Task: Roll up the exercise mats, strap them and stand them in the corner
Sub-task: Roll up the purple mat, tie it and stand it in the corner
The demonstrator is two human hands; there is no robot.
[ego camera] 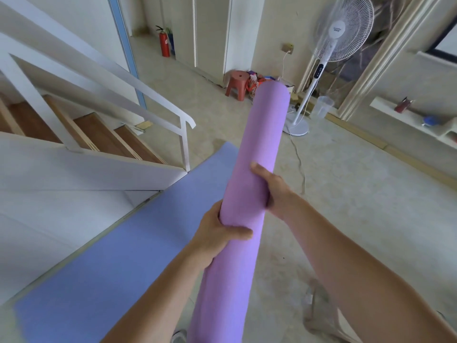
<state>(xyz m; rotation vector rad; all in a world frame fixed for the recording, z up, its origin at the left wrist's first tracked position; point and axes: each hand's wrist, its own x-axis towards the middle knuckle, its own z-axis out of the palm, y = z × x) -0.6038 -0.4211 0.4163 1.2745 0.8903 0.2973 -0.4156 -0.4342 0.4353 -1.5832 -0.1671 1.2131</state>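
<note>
Item: rolled lilac foam exercise mat (249, 174), held off the floor, my left hand (217, 240) and right hand (270, 188) both wrapped around its middle. No strap visible; a loosened grip would likely let it unroll. Flat blue foam mat (118, 256) lies unrolled beside the stairs.

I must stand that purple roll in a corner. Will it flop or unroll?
Probably stiff: the purple mat roll runs straight past the left hand and right hand gripping it. No strap shows, so it may loosen once released. Round, so likely to roll if laid down.

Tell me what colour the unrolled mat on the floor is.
Blue, a periwinkle shade: the flat mat shows clearly in the head view.
</note>
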